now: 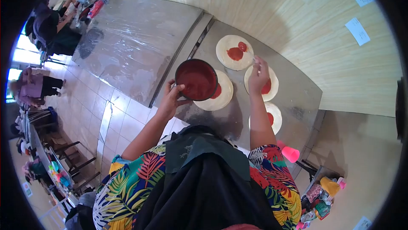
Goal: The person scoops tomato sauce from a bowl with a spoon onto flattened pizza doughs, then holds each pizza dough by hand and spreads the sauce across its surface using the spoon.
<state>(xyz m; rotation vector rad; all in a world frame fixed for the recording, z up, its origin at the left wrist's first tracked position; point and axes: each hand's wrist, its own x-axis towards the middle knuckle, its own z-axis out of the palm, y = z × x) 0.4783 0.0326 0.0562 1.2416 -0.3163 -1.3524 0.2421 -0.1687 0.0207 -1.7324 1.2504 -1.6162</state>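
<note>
The spoon (242,46), its head red with sauce, is over the far dough round (231,41), beside a patch of red sauce (234,54) at the middle of that round. Whether the spoon touches the dough we cannot tell. The round lies close to the far edge of the surface (299,96), toward its far left corner.

Our right hand (260,75) is closed, its fingers pinching the spoon's handle. Our left hand (171,98) grips the dark bowl (196,79) of red sauce, thumb over the rim and fingers around the outside. We hold the bowl above the surface, near its left edge, where it hides part of the near left round (225,99). Our right forearm passes over the middle right round (273,82) and along the near right round (277,124). All four rounds carry red at the middle.

We judge the step in hand to be laying or spreading sauce on the far round. The next move seems to call for light, level contact of the spoon inside the pale rim, with the bowl steady and our sleeve off the nearer rounds.

Beyond the left edge stands another table (136,30) under clear film; a pink cup (290,154) is near our right elbow.
</note>
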